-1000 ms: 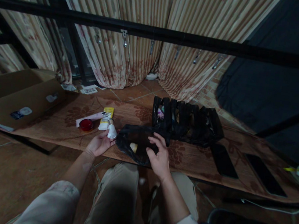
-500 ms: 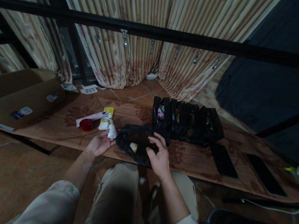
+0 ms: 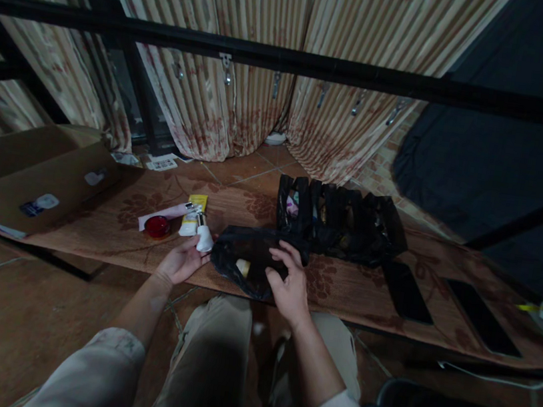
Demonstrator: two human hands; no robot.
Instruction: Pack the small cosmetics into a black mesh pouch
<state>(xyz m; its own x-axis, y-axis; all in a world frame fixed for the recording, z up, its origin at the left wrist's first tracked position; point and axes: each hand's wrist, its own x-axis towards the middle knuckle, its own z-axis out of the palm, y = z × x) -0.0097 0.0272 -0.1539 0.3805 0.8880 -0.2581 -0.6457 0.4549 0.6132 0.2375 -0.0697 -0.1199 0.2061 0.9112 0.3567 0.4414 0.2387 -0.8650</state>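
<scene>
A small white bottle (image 3: 204, 240) with a slim silvery neck is at the fingertips of my left hand (image 3: 182, 262), between the thumb and the other fingers. It leans beside the left end of a black pouch (image 3: 230, 241). Inside the pouch a short pale, cream-coloured item (image 3: 242, 267) shows. Over the pouch's right part rests my right hand (image 3: 290, 286), thumb and fingers apart and touching the dark material. Behind the bottle lie a yellow and white tube (image 3: 190, 224), a pale pink tube (image 3: 169, 213) and a round red jar (image 3: 157, 226).
A black organizer (image 3: 343, 227) with several filled compartments stands behind the pouch. Two dark flat phone-like slabs (image 3: 406, 293) (image 3: 482, 317) lie to the right. An open cardboard box (image 3: 51, 189) occupies the left end of the cloth-covered bench (image 3: 110, 235). A black bar (image 3: 291, 60) crosses in front of curtains.
The white bottle has shifted very slightly to the right in my left hand. Both hands and the pouch look almost unmoved.
</scene>
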